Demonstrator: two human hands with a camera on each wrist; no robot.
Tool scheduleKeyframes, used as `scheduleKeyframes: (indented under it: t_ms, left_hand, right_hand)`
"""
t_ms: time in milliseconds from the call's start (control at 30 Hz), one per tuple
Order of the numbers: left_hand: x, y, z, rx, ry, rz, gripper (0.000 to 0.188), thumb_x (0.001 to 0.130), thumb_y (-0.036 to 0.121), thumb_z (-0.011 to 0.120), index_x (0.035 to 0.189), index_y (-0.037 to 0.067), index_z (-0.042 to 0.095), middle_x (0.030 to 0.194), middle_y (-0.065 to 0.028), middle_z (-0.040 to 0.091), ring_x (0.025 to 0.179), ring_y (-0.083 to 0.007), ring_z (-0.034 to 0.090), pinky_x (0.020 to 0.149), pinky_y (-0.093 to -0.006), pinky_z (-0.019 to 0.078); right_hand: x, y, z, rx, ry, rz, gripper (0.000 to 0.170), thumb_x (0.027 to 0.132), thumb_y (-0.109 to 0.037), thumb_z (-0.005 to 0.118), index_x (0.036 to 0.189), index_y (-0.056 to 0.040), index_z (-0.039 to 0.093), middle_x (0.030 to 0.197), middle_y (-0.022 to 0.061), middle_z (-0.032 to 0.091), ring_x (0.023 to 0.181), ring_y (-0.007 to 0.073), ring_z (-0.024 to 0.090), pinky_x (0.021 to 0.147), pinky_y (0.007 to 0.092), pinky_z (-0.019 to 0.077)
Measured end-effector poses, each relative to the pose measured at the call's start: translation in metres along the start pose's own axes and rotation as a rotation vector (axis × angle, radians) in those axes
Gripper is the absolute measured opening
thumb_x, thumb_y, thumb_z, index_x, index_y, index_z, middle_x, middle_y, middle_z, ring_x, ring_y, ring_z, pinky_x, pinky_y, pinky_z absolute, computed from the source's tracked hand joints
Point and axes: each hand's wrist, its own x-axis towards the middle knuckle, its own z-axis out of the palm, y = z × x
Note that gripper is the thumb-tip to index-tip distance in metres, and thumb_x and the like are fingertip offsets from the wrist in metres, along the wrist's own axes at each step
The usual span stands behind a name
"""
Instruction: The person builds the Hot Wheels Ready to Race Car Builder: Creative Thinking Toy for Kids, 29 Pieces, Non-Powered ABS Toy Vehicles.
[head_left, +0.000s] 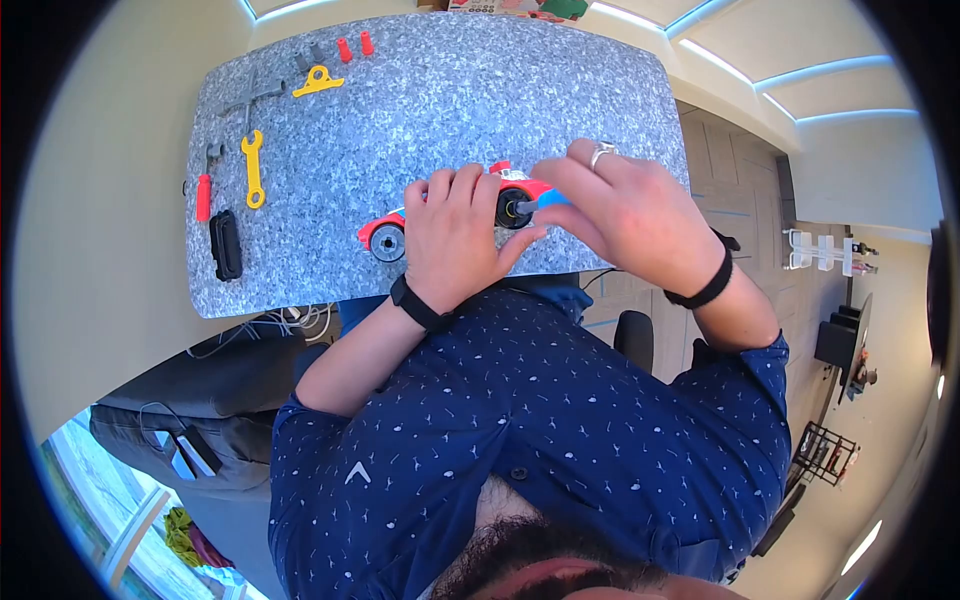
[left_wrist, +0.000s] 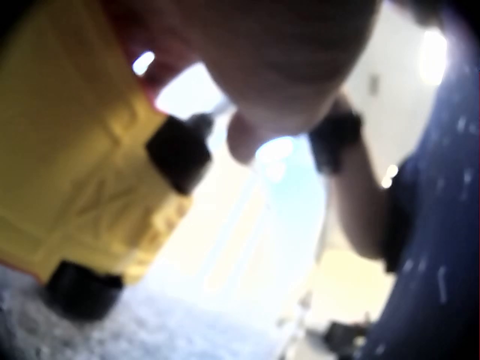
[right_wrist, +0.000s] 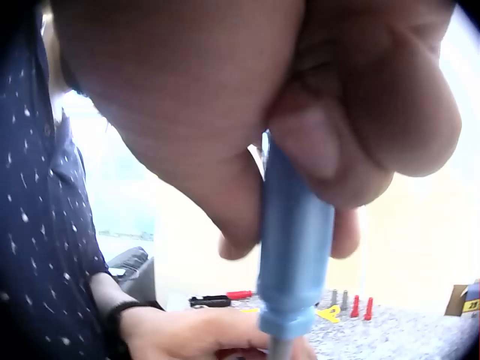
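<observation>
My left hand [head_left: 450, 235] lies over a red toy car [head_left: 375, 229] near the table's front edge and grips it from above. One grey-hubbed wheel [head_left: 387, 243] shows left of that hand, and a black wheel [head_left: 511, 208] to its right. The car's yellow underside [left_wrist: 82, 142] fills the left part of the left wrist view. With thumb and fingers, my right hand [head_left: 640, 215] pinches the blue handle of a toy screwdriver [right_wrist: 294, 247]. Its grey shaft [head_left: 525, 208] points left, the tip at the black wheel's centre. The left palm hides the car's middle.
On the speckled grey table [head_left: 450, 100], a yellow wrench [head_left: 253, 170], a red-handled tool [head_left: 204, 198] and a black piece [head_left: 226, 245] lie at the left. Farther back are a grey T-shaped piece [head_left: 250, 97], a yellow part [head_left: 318, 82] and red pegs [head_left: 345, 49].
</observation>
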Motion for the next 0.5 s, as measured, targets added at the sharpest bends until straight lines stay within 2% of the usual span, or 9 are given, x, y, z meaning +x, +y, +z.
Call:
scheduleKeyframes:
  t_ms: [133,200,233,300,400,500]
  left_hand:
    - [0.006,0.008,-0.004,-0.012,-0.072,-0.068,0.065,0.088,0.058,0.088,0.125,0.008,0.071,0.131,-0.0107,0.071,0.119,-0.0315,0.064,0.098,-0.0491,0.042]
    - [0.009,0.01,-0.005,-0.009,-0.102,-0.089,0.06,0.088,0.052,0.089,0.124,0.007,0.071,0.132,-0.0114,0.071,0.122,-0.0337,0.064,0.098,-0.0504,0.0439]
    - [0.01,0.01,-0.003,-0.055,-0.059,-0.061,0.057,0.089,0.049,0.089,0.122,0.006,0.071,0.129,-0.011,0.071,0.121,-0.0342,0.064,0.097,-0.0512,0.0448]
    - [0.014,0.008,0.004,-0.148,0.028,-0.001,0.052,0.09,0.044,0.088,0.118,0.004,0.071,0.123,-0.01,0.07,0.119,-0.0352,0.064,0.095,-0.0529,0.0464]
    - [0.018,0.002,0.02,-0.515,0.096,0.105,0.034,0.088,0.022,0.087,0.113,0.004,0.071,0.116,-0.0109,0.074,0.113,-0.0376,0.068,0.096,-0.0524,0.0511]
    - [0.015,-0.003,0.022,-0.614,0.034,0.048,0.025,0.089,0.01,0.083,0.109,0.004,0.072,0.107,-0.0123,0.075,0.106,-0.0384,0.071,0.096,-0.05,0.0535]
  right_hand:
    - [-0.002,0.001,0.008,-0.121,-0.026,0.125,0.033,0.105,-0.041,0.075,0.106,-0.0088,0.068,0.077,0.0096,0.071,0.07,0.0314,0.075,0.059,0.0427,0.0587]
    - [-0.003,0.002,0.01,-0.149,-0.035,0.09,0.036,0.106,-0.044,0.073,0.101,-0.008,0.07,0.072,0.0099,0.07,0.065,0.0321,0.074,0.057,0.0427,0.0577]
    - [-0.004,0.001,0.011,-0.163,-0.041,0.074,0.038,0.107,-0.045,0.072,0.098,-0.0077,0.071,0.069,0.0101,0.07,0.062,0.0325,0.074,0.056,0.0427,0.0573]
    - [-0.001,-0.002,0.009,-0.16,-0.056,0.074,0.041,0.107,-0.046,0.072,0.096,-0.0066,0.073,0.07,0.0103,0.07,0.064,0.0327,0.074,0.057,0.0428,0.058]
    - [0.003,-0.007,0.012,-0.125,-0.021,0.082,0.038,0.105,-0.045,0.076,0.094,-0.0093,0.072,0.079,0.0093,0.072,0.068,0.0311,0.073,0.058,0.0419,0.0566]
    - [0.004,-0.01,0.015,-0.045,0.004,0.079,0.032,0.104,-0.041,0.079,0.098,-0.0098,0.073,0.094,0.0101,0.074,0.076,0.0306,0.075,0.062,0.0404,0.0578]
